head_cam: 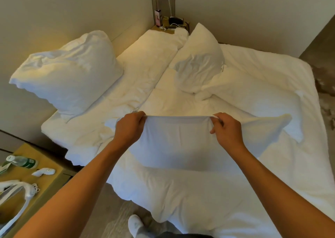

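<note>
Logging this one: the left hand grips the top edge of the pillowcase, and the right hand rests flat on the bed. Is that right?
Not quite. The head view shows the right hand is not flat on the bed: it pinches the top edge of the pillowcase. The left hand grips that edge as stated, and the edge is stretched between the two.

head view | single camera, worn on the head | aimed forward and down across the bed (pixel 272 165) from its near edge | close range, wide angle: pillowcase (pixel 177 140) centred, far wall (pixel 244 11) included
</note>
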`<state>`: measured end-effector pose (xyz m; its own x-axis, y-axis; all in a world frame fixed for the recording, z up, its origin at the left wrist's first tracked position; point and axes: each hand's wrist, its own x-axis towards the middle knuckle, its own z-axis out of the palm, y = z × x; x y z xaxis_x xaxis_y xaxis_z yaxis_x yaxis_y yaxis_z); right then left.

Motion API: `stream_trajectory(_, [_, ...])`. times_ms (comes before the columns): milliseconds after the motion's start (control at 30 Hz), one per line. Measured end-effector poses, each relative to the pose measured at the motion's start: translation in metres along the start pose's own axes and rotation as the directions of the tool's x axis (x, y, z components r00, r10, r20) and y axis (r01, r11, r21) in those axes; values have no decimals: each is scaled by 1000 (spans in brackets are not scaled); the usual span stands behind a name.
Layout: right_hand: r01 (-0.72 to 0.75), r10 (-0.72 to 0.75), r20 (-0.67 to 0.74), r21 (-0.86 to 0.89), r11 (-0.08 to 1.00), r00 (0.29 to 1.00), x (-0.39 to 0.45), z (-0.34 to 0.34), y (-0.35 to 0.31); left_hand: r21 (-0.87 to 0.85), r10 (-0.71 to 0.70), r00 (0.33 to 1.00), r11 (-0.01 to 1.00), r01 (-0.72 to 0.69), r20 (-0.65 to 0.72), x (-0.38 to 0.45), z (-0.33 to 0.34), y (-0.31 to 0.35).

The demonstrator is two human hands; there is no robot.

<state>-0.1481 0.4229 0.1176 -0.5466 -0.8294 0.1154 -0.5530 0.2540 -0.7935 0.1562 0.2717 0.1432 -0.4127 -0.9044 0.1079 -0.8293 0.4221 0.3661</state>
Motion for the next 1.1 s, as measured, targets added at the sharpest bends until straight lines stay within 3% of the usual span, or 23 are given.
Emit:
stream_trajectory(367, [77,-76,97,-2,997,992,4,151,-137,-79,-93,983,994,81,-161,-15,-104,-172])
stream_trajectory(600, [0,47,276,-168,986,960,-10,266,-143,-70,-209,977,975,211,31,-23,-73,-288])
stream_trajectory(700, [-27,100,286,-249,968,953,-12,298,-135,-101,-208,974,971,217,92,-23,-53,-316])
stream_trajectory(967, [14,67,225,-340,940,972,1,302,-128,-333,-109,976,928,167,187,8,-42,-328])
stream_trajectory(1100, [35,51,231,-354,935,972,9,305,-123,-347,-95,967,921,175,235,23,-37,-331])
